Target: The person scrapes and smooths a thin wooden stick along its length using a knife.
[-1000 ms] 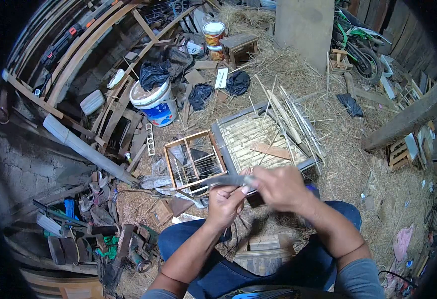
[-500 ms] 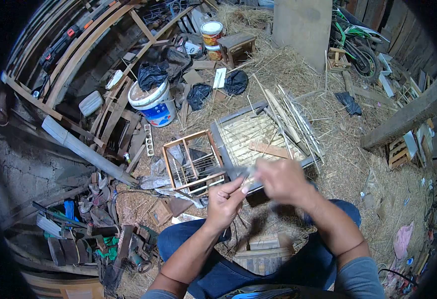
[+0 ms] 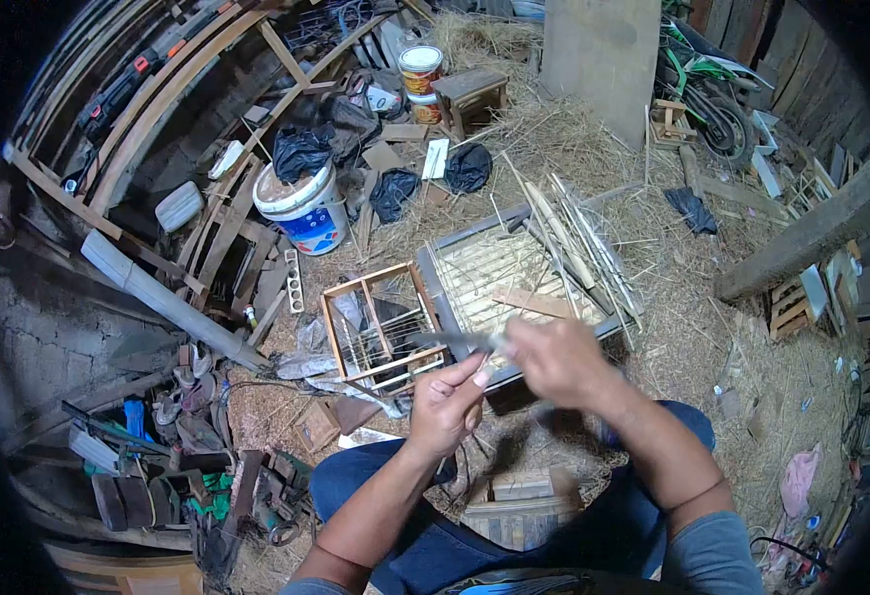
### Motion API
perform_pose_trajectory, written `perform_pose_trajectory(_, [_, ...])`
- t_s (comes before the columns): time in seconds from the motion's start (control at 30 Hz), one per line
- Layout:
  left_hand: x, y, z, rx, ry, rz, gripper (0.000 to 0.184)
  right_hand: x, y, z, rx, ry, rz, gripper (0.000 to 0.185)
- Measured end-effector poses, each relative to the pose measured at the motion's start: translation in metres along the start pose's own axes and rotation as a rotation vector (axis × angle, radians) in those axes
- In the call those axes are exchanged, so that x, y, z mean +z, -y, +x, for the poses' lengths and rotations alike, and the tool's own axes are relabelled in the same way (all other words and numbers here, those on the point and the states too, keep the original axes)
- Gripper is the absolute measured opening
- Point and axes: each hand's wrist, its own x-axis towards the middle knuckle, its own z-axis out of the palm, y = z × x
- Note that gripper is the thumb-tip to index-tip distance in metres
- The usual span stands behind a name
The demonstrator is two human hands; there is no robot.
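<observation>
My right hand (image 3: 554,362) is closed round the handle of a knife (image 3: 455,339), whose dark blade points left and is smeared by motion. Just below and left of it, my left hand (image 3: 445,407) pinches a thin strip (image 3: 483,365) that looks like bamboo; much of it is hidden by the fingers. Beyond my hands stands a small wooden frame (image 3: 370,281) with thin rods across it. To its right lies a slatted panel (image 3: 474,283) with a flat piece of wood (image 3: 534,301) and long split strips (image 3: 574,238) on top.
A white and blue bucket (image 3: 306,213) stands at the upper left, near black plastic bags (image 3: 392,193). Farther back are a small stool (image 3: 469,89) and stacked tubs (image 3: 422,74). A post (image 3: 812,233) leans at the right. Tools (image 3: 276,501) crowd the lower left.
My right hand and the knife have shifted slightly down and back over the strip since a second ago. My left hand has stayed nearly in place, still pinching the strip.
</observation>
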Motion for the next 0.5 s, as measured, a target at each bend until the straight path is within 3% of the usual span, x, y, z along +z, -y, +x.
perform_pose_trajectory(0.1, [-0.001,-0.001,-0.001,-0.042,0.096,-0.112,0.053,0.003,0.012,-0.004,0.007,0.040,0.077,0.022])
perform_pose_trajectory(0.5, [-0.001,-0.007,0.002,-0.095,0.132,-0.317,0.042,0.001,-0.010,-0.001,0.068,-0.009,-0.011,0.027])
